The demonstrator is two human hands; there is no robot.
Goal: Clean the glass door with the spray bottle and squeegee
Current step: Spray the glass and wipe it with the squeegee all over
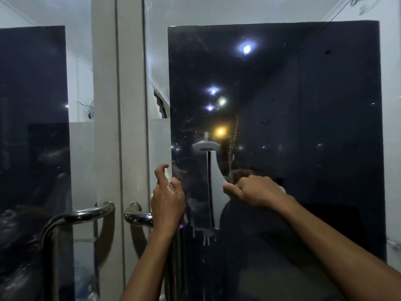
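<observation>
Against one glass door (303,127): two hands; one squeegee (213,187); one spray bottle (171,185).

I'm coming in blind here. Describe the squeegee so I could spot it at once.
Start at the right-hand glass door with the dark panel. Low on it, right of the chrome handles, the right hand holds a pale grey squeegee against the glass. Its long blade stands vertical, unlike the small clear spray bottle gripped by the left hand.
</observation>
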